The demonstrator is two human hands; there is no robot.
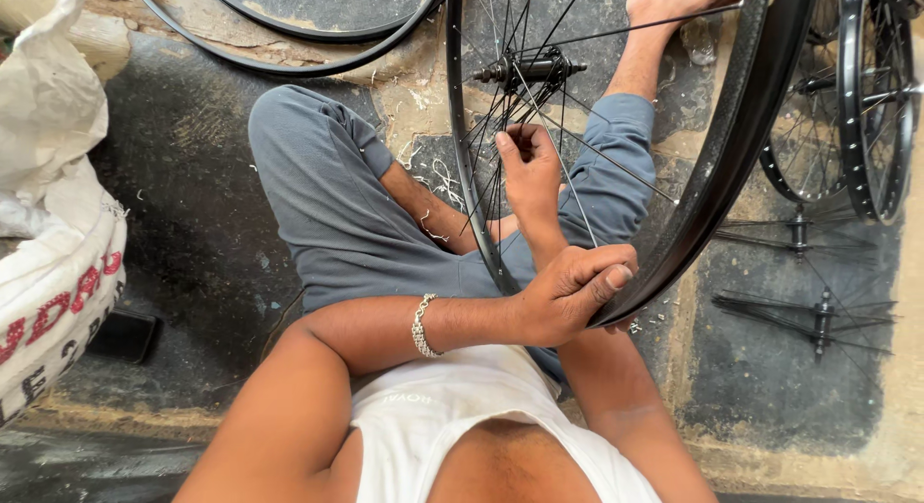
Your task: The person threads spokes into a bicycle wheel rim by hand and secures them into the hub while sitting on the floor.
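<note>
I sit on the floor with a black bicycle wheel rim (741, 137) standing upright between my legs. Thin spokes run from its hub (529, 70) to the rim. My left hand (573, 291), with a silver bracelet on the wrist, grips the rim's bottom edge. My right hand (529, 166) reaches up inside the wheel just below the hub, its fingertips pinched on a spoke (577, 200). My grey-trousered legs lie behind and beside the wheel.
A white printed sack (58, 272) stands at the left with a black phone (123, 335) on the floor beside it. Bare black rims (289, 65) lie at the top. Spoked wheels (871, 99) lean at the right, with loose hubs with spokes (818, 315) on the floor below them.
</note>
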